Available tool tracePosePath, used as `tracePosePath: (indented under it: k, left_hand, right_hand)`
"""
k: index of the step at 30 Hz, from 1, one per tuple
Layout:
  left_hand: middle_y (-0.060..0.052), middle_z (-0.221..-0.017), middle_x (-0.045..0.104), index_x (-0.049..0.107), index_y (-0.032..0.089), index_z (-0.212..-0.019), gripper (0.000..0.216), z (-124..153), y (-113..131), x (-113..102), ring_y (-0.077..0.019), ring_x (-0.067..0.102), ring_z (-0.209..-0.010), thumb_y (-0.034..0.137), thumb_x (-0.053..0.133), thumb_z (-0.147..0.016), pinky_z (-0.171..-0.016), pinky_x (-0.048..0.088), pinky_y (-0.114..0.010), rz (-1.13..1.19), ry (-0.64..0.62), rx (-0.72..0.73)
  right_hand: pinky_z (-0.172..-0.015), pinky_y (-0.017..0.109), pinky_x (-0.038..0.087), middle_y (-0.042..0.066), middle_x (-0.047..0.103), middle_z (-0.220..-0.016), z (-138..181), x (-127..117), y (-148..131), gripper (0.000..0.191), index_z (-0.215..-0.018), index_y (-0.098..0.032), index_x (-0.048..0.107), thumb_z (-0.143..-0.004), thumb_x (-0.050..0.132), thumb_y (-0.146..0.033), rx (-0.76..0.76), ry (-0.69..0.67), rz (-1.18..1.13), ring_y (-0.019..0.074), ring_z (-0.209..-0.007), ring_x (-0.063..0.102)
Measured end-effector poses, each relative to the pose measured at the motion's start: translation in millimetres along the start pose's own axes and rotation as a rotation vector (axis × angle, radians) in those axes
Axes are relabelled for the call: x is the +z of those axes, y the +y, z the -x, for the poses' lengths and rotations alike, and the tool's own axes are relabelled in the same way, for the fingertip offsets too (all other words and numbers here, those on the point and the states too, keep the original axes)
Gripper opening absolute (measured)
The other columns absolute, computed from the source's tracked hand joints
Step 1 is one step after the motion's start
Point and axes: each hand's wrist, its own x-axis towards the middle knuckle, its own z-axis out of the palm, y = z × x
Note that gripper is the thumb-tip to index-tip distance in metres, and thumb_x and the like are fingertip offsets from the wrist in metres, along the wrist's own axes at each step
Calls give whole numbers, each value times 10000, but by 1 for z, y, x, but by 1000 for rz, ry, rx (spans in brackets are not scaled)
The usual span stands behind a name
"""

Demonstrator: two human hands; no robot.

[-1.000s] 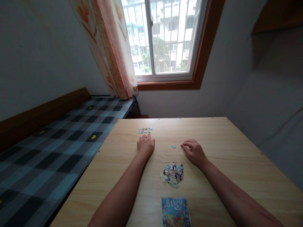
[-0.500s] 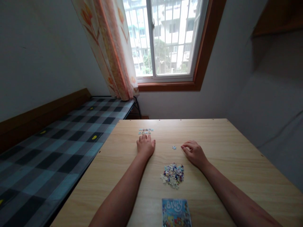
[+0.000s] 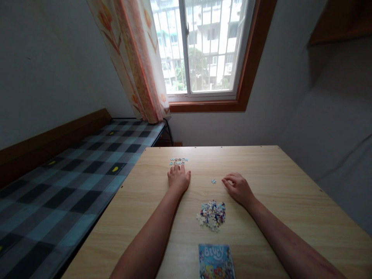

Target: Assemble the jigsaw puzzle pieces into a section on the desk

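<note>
My left hand (image 3: 178,179) lies flat on the table with its fingers spread. Its fingertips reach the near edge of two short rows of joined jigsaw pieces (image 3: 179,159). To the right, my right hand (image 3: 237,186) rests on its side, thumb and fingertips drawn together in a pinch; whatever may be between them is too small to make out. Just left of those fingertips, and apart from them, lies a small light-blue jigsaw piece or small cluster (image 3: 214,181). A heap of loose jigsaw pieces (image 3: 212,215) sits between my forearms, nearer to me.
A blue box with "Bluey" on it (image 3: 216,261) lies at the near edge of view on the wooden table (image 3: 290,217). Left of the table stands a bed with a checked cover (image 3: 95,166). Behind are a curtain (image 3: 139,62) and a window (image 3: 213,46).
</note>
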Motion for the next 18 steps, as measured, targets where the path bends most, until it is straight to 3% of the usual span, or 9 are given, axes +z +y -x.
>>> tracePosePath:
  k: [18]
  left_hand:
    - [-167,-1273,548,568,204,-1331,494,-2,-1,3,-327,452,-1166,482,442,-943,-958,378,-434,31,26,-14]
  right_hand:
    - [-816,344,469,63,696,-868,-1,-1,-2,221,-803,-203,712,-942,574,-308,8,-22,0,206,-874,608]
